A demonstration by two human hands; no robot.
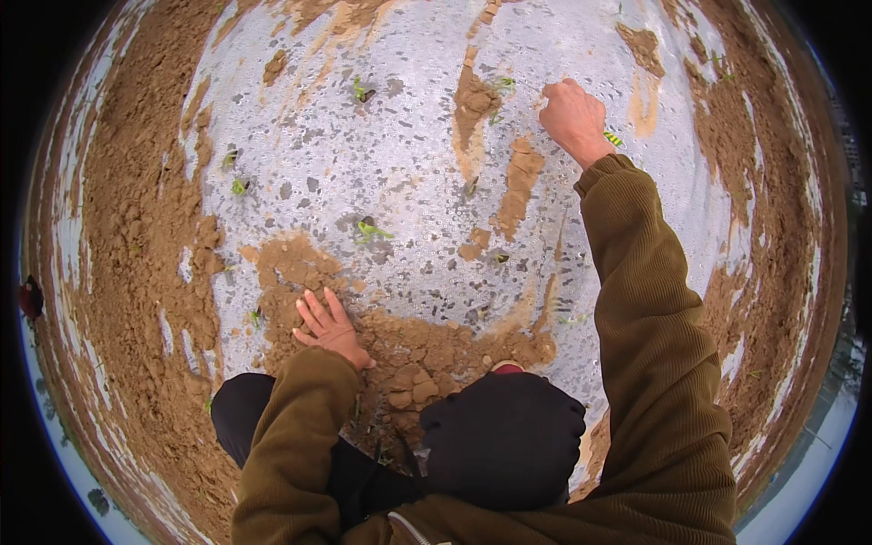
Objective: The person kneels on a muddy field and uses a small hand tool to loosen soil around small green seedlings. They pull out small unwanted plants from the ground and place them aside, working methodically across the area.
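My left hand lies with fingers spread on loose brown soil that covers part of the plastic mulch film. It holds nothing. Farther out, my right hand is closed around a slim tool, whose green-and-yellow striped handle end sticks out beside the wrist. From the fist a thin, wire-like part seems to reach left towards a small green seedling; its tip is too fine to make out. A clod of soil sits on the film just left of that seedling.
More seedlings poke through holes in the film, among them one at centre and one farther up. Bare soil furrows run along the left and right. My knee is close below. A distant person appears at far left.
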